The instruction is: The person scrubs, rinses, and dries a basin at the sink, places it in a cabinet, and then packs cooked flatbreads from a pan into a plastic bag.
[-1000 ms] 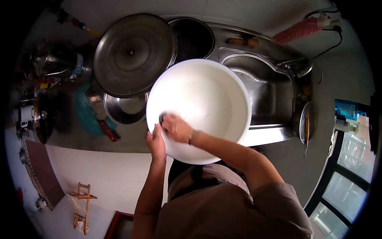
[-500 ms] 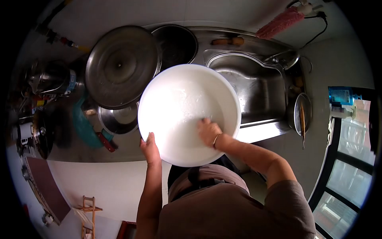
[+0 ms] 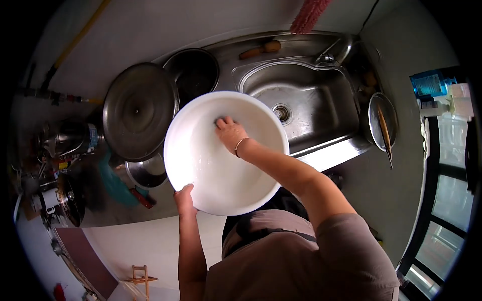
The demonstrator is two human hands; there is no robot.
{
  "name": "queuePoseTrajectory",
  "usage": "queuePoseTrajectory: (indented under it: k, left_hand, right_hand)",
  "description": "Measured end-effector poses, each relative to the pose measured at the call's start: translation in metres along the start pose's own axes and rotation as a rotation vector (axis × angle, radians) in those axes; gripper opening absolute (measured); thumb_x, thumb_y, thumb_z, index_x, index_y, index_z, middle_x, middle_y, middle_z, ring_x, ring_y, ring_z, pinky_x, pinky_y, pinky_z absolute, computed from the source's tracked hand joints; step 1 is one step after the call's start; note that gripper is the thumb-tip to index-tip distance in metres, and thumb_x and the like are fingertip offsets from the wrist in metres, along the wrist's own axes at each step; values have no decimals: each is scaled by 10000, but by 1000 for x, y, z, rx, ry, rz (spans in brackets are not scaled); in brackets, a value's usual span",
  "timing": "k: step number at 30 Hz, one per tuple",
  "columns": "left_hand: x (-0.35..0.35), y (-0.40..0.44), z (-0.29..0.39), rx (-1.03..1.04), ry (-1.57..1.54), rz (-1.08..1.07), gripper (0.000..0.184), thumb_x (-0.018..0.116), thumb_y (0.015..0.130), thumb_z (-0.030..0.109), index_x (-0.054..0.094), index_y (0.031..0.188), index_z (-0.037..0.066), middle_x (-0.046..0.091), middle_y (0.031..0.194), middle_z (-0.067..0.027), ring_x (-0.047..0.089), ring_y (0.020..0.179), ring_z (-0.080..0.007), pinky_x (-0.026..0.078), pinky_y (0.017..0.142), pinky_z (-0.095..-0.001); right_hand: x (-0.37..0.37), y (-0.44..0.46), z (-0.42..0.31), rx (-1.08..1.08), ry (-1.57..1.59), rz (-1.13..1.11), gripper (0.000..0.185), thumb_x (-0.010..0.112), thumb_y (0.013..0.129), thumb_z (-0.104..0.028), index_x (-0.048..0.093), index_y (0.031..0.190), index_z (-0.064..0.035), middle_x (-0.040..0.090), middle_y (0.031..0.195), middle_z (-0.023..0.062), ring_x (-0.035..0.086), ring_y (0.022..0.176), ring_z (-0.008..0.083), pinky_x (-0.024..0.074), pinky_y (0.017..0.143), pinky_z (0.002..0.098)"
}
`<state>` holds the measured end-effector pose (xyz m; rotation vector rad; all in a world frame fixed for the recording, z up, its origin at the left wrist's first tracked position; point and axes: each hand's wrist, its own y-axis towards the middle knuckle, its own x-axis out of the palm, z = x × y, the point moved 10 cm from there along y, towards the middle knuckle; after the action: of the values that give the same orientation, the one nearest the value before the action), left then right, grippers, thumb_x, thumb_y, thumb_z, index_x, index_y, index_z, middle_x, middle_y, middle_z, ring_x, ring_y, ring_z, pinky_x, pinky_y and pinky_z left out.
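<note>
A large white basin (image 3: 226,185) is tilted in front of my body, its inside facing me. My left hand (image 3: 185,199) grips its lower-left rim, thumb over the edge. Inside the basin, my right hand (image 3: 232,134) presses a small dark scrubber (image 3: 221,122) against the upper inner surface; the fingers largely cover it. A thin bracelet (image 3: 238,146) circles the right wrist. Small wet marks show on the white surface below that hand.
Right of the basin is a steel sink (image 3: 314,105) with a faucet (image 3: 326,58). A large round lid (image 3: 140,110), a dark pot (image 3: 193,75) and a red-handled knife (image 3: 141,198) lie left. A steel bowl (image 3: 374,120) stands at the far right.
My right hand has moved from the basin's lower left across to its lower right, then up to the upper part. The basin has shifted left and down in view, and the camera view has rotated.
</note>
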<state>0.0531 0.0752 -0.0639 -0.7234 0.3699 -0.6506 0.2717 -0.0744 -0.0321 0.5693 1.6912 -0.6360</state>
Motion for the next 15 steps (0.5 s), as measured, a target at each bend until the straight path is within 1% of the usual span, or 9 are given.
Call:
queuePoseTrajectory:
  k: [2, 3, 5, 6, 8, 11, 12, 14, 15]
  left_hand:
    - [-3, 5, -1, -17, 23, -26, 342, 600, 739, 42, 563, 1053, -90, 616, 967, -130, 595, 830, -226, 471, 740, -345]
    - [-4, 9, 0, -1, 112, -60, 340, 590, 751, 51, 556, 1059, -87, 613, 975, -146, 600, 846, -244, 480, 743, -360]
    - [0, 7, 9, 40, 227, -104, 360, 578, 753, 46, 536, 1083, -93, 609, 999, -168, 604, 898, -273, 489, 769, -379]
    - [0, 5, 11, 47, 235, -102, 360, 578, 753, 46, 536, 1083, -93, 609, 999, -168, 604, 898, -273, 489, 769, -379]
    - [3, 3, 11, 9, 171, -128, 381, 578, 734, 28, 539, 1087, -113, 613, 996, -166, 604, 895, -266, 480, 787, -362]
    - [3, 0, 12, -18, 204, -123, 402, 562, 724, 7, 524, 1104, -116, 607, 1007, -176, 604, 912, -281, 492, 773, -372]
    - [3, 1, 13, -11, 212, -119, 402, 562, 724, 7, 524, 1104, -116, 607, 1007, -176, 604, 912, -281, 492, 773, -372]
    - [1, -1, 8, -46, 222, -103, 440, 546, 706, -17, 499, 1139, -87, 591, 1037, -189, 604, 923, -318, 504, 797, -423]
    - [2, -3, 9, -40, 230, -99, 440, 546, 706, -17, 499, 1139, -87, 591, 1037, -189, 604, 923, -318, 504, 797, -423]
  right_hand:
    - [2, -17, 33, 136, 222, -101, 299, 551, 743, -50, 573, 1041, -48, 504, 1121, 132, 498, 1071, 304, 471, 840, 384]
    - [-11, -30, 41, 142, 225, -93, 299, 551, 743, -50, 573, 1041, -48, 504, 1121, 132, 498, 1071, 304, 471, 840, 384]
    - [-49, -63, 57, 243, 549, -17, 327, 538, 722, -39, 525, 1048, -12, 525, 1052, 179, 539, 1004, 351, 469, 838, 398]
    - [-58, -77, 62, 244, 556, -9, 327, 538, 722, -39, 525, 1048, -12, 525, 1052, 179, 539, 1004, 351, 469, 838, 398]
    - [-82, -107, 79, 293, 594, 131, 354, 561, 712, -83, 490, 1049, -1, 518, 1028, 195, 555, 941, 379, 473, 814, 418]
    - [-102, -146, 101, 434, 645, 158, 425, 597, 700, -128, 491, 1094, -9, 513, 1034, 189, 566, 891, 379, 481, 789, 426]
    - [-110, -153, 103, 435, 655, 165, 425, 597, 700, -128, 491, 1094, -9, 513, 1034, 189, 566, 891, 379, 481, 789, 426]
    - [-113, -173, 121, 590, 725, 182, 445, 614, 692, -126, 480, 1098, -1, 497, 1034, 218, 565, 860, 404, 481, 776, 440]
    - [-108, -180, 129, 627, 749, 191, 513, 630, 695, -136, 454, 1148, 27, 475, 1067, 253, 573, 864, 402, 480, 784, 432]
